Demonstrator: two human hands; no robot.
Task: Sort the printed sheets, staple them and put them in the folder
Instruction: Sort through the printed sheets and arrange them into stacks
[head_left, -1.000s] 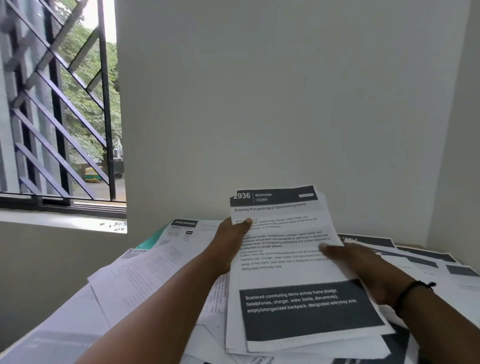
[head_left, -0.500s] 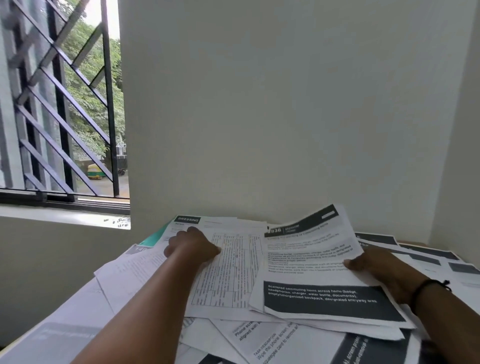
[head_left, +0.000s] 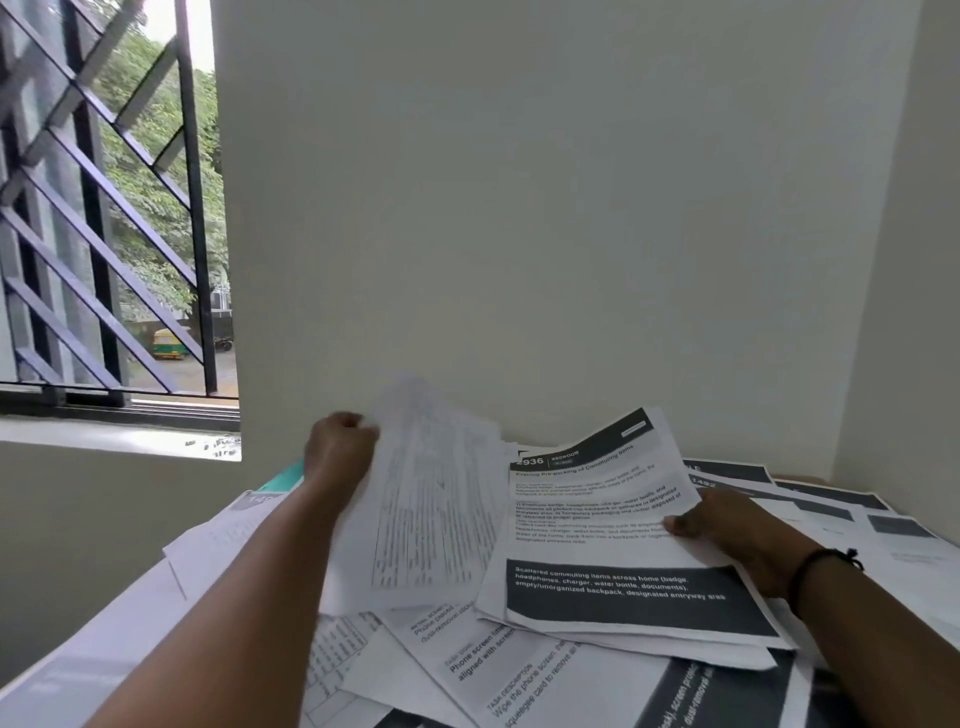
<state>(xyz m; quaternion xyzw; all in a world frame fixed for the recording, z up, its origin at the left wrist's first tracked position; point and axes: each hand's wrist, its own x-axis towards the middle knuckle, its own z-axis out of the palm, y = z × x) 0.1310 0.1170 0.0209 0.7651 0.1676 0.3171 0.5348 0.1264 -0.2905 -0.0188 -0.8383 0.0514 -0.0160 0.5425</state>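
left hand (head_left: 338, 453) lifts table sheet (head_left: 431, 499) beside held stack (head_left: 613, 545).

Two hands: the left hand (head_left: 340, 451) and the right hand (head_left: 737, 535). One barred window (head_left: 104, 208). The printed sheets (head_left: 519, 665) overlap in a heap, too many to count.

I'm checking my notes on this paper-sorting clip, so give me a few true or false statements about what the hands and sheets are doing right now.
1. The left hand lifts a table-printed sheet by its upper edge. True.
2. The right hand holds the sheet headed 2936. True.
3. A stapler lies on the pile. False: only loose sheets are in view.
4. The right wrist is bare. False: it wears a dark wristband.
5. The window is on the person's right. False: it is on the left.
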